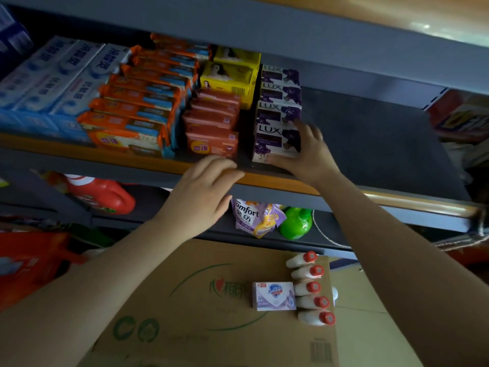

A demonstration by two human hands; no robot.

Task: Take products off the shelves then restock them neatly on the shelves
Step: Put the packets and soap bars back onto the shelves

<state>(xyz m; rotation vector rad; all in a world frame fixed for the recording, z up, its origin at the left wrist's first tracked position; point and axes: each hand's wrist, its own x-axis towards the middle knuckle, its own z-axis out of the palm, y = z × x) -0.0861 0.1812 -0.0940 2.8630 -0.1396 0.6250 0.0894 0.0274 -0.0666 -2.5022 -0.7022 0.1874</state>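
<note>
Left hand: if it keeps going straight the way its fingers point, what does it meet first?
Probably the front purple Lux soap box, which the right hand grips. The left hand hovers open at the shelf edge, fingers pointing up-right; depth is unclear.

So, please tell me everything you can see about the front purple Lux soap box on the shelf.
The front purple Lux soap box is a small rectangular carton, apparently cardboard, with white "LUX" lettering on a dark purple top and a paler lower face. It looks closed. It stands at the front of a row of four matching boxes, near the orange shelf edge, right of the red soap packs. The right hand touches it, fingers on its right side, thumb below its front. The left hand does not touch it.
</note>
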